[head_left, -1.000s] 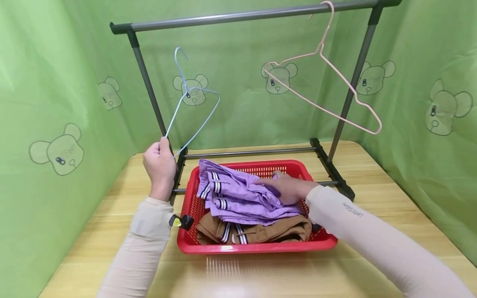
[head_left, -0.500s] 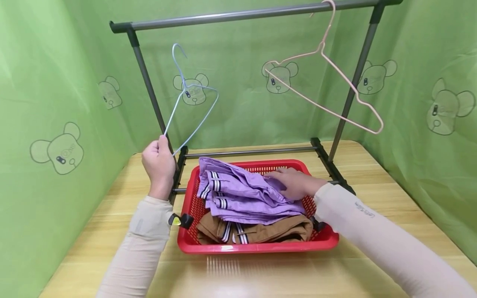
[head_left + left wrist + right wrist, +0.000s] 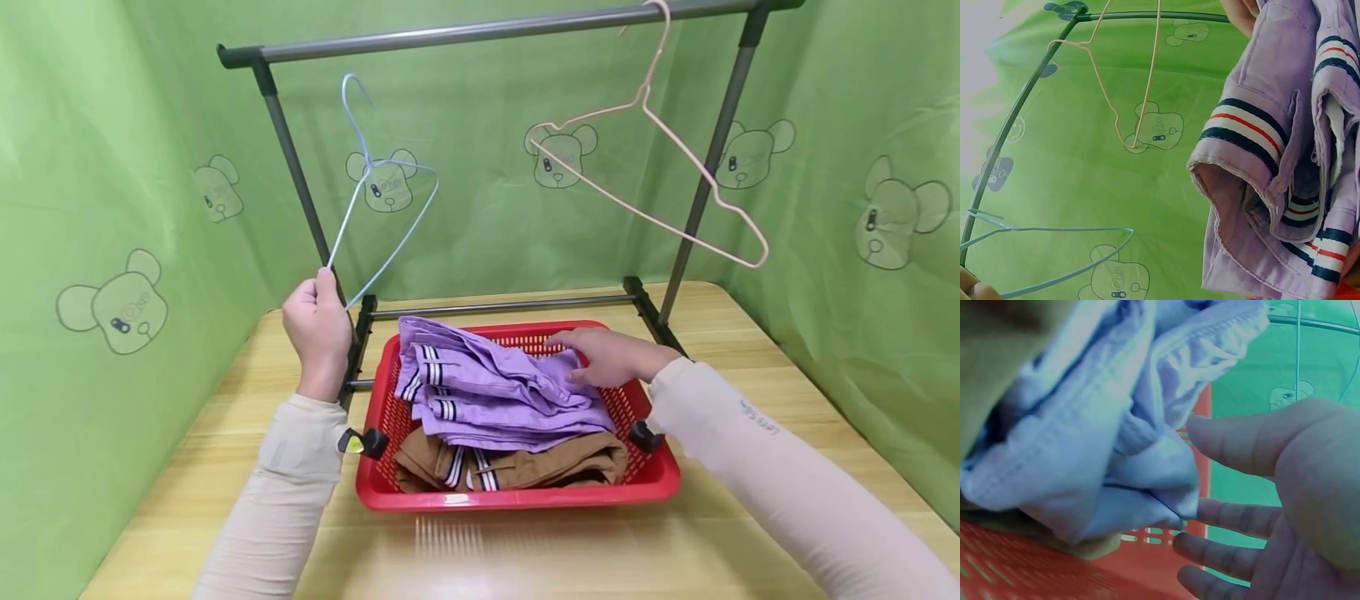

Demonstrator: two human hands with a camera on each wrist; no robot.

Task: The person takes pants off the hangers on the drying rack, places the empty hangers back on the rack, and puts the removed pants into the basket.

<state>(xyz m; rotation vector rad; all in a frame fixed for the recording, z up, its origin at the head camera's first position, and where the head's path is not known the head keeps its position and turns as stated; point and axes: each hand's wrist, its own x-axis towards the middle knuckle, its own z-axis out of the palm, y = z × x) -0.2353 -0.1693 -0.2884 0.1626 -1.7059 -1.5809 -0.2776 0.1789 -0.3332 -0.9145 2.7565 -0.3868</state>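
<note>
My left hand (image 3: 318,333) grips one lower corner of a light blue wire hanger (image 3: 360,154), which stands up with its hook at the top, below the rail. In the left wrist view only a bit of that hand (image 3: 975,289) shows. My right hand (image 3: 611,354) is over the right back part of a red basket (image 3: 517,500). Its straight fingers lie beside a folded purple garment (image 3: 480,383) with striped bands. In the right wrist view, thumb and fingers are spread apart at the garment's edge. Under it lies a brown garment (image 3: 540,462) with striped bands.
A grey metal rack (image 3: 465,35) stands behind the basket, its feet on the wooden table (image 3: 247,467). From its rail hangs a pink wire hanger (image 3: 697,167), at the right. Green curtains (image 3: 465,242) with bear drawings enclose the back and sides.
My right hand has let go of the purple garment's right part and drawn back to the right, its fingers straighter. The left hand with the blue hanger has risen slightly.
</note>
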